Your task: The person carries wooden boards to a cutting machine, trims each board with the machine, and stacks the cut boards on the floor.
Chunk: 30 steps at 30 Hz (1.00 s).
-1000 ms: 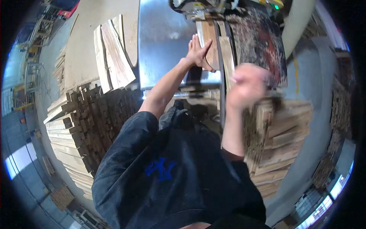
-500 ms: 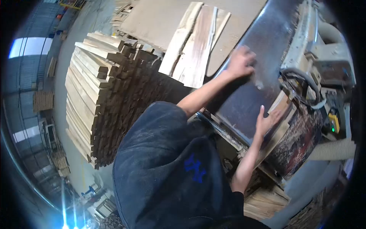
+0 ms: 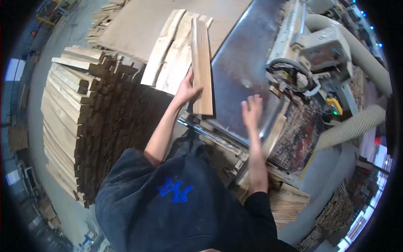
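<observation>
My left hand [image 3: 187,89] grips a narrow wooden board [image 3: 202,71] by its left edge, fingers partly under it. The board is tilted and lifted over the left edge of the dark metal machine table [image 3: 231,75]. Behind it, pale rough-edged boards [image 3: 172,46] lie side by side on a light surface. My right hand [image 3: 252,111] hovers over the near part of the metal table, fingers spread, with nothing in it. To its right a pale wooden strip [image 3: 277,130] lies along the machine's side.
A tall stack of cut boards [image 3: 63,117] stands at the left. Machine housing with a round black guard [image 3: 289,73] sits at the right, beside a ribbed hose [image 3: 352,119]. Wood chips [image 3: 300,138] cover the machine's right side. More wood pieces [image 3: 289,201] lie low at the right.
My left hand has come back from over the metal table and now holds a narrow board. My right hand has moved off the strip at the machine's side. The view has shifted.
</observation>
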Each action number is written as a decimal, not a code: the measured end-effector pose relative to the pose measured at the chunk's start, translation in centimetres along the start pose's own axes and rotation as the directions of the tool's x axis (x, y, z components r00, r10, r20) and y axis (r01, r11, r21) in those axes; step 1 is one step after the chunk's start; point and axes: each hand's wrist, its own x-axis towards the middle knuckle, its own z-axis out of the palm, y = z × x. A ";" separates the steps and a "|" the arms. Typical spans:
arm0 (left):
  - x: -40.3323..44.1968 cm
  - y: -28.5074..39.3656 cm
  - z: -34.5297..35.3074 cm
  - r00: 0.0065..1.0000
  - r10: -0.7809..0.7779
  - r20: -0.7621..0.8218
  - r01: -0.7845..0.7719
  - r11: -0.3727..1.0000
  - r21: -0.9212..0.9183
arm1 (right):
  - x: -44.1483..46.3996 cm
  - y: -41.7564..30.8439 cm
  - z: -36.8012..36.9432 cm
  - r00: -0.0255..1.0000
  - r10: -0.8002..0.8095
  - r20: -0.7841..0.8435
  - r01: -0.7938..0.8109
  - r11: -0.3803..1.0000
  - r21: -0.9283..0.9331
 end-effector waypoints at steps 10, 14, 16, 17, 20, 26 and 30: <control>-13.4 -6.2 10.0 0.934 -0.087 0.347 -0.083 0.892 0.445 | -24.4 -11.5 -4.8 0.680 0.392 0.620 -0.675 0.004 0.737; -15.0 -6.6 15.3 0.832 -0.177 0.525 -0.217 0.768 0.603 | -29.1 -9.5 -4.0 0.534 0.506 0.678 -0.502 -0.455 0.735; -15.0 -4.1 18.0 0.758 -0.340 0.556 -0.128 0.759 0.639 | -30.4 -8.7 -3.6 0.430 0.606 0.669 -0.342 -0.576 0.743; -14.7 -4.8 19.0 0.744 -0.340 0.575 -0.152 0.752 0.642 | -30.3 -8.2 -4.0 0.418 0.611 0.672 -0.301 -0.605 0.737; -12.6 -5.8 22.0 0.797 -0.190 0.573 -0.374 0.589 0.716 | -28.9 -7.7 -4.7 0.364 0.621 0.694 -0.479 -0.514 0.711; -6.1 -5.8 24.5 0.872 -0.208 0.444 -0.203 0.670 0.714 | -19.2 -5.7 -4.9 0.439 0.632 0.638 -0.646 -0.272 0.714; -0.7 -4.2 25.9 0.865 -0.293 0.407 -0.106 0.686 0.719 | -13.1 -3.7 -3.2 0.443 0.700 0.561 -0.762 -0.037 0.647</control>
